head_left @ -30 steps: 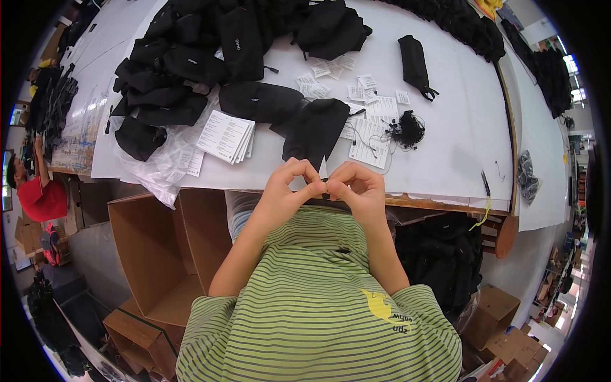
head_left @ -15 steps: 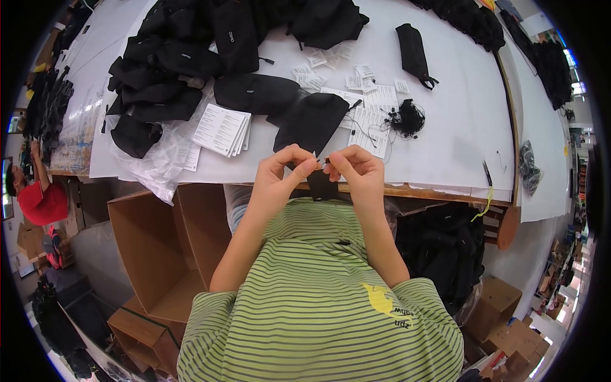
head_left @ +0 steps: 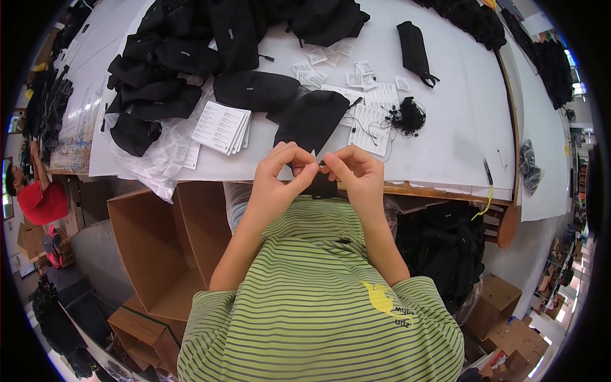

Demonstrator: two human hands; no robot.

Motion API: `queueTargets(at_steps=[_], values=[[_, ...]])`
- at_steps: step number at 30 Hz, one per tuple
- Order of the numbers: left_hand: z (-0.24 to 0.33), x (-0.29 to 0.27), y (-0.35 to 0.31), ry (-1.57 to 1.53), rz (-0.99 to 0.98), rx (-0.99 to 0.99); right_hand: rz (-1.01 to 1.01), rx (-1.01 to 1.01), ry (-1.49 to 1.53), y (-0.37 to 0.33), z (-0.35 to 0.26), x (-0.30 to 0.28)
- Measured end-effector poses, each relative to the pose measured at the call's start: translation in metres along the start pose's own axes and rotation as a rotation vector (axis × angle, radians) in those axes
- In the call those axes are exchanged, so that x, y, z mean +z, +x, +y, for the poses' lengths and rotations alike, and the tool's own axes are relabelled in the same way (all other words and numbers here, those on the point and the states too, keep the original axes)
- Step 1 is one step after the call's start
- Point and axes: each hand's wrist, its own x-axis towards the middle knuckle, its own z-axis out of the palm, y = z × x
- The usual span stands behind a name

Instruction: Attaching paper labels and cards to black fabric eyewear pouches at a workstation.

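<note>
Left hand (head_left: 283, 172) and right hand (head_left: 359, 175) nearly meet at front edge of white table (head_left: 461, 143). Left thumb and index together, grip too small to tell; right thumb and index clamped on small black piece (head_left: 322, 163), located between both hands. Black fabric pouch (head_left: 312, 118) lies just beyond them on table; printed leaflet stack (head_left: 219, 127) left, tangled black cords (head_left: 407, 117) right, pouch pile (head_left: 181, 57) upper left.
</note>
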Motion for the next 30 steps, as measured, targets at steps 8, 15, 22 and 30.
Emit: queueTargets(at_steps=[8,15,22,30], values=[[0.0019,-0.0009,-0.0005,0.082,0.019,0.018,-0.003,0.021,0.007,0.0010,-0.0011,-0.0011],[0.0039,-0.0007,0.0001,0.211,0.033,0.067,0.004,0.030,-0.064,0.0012,-0.0054,-0.0014],[0.0071,0.0024,0.0005,0.474,0.099,0.233,0.022,0.025,-0.047,0.0034,-0.0006,-0.0020],[-0.0001,0.0029,-0.0019,-0.213,0.024,-0.205,0.034,-0.189,-0.199,0.0009,-0.0001,0.0009]])
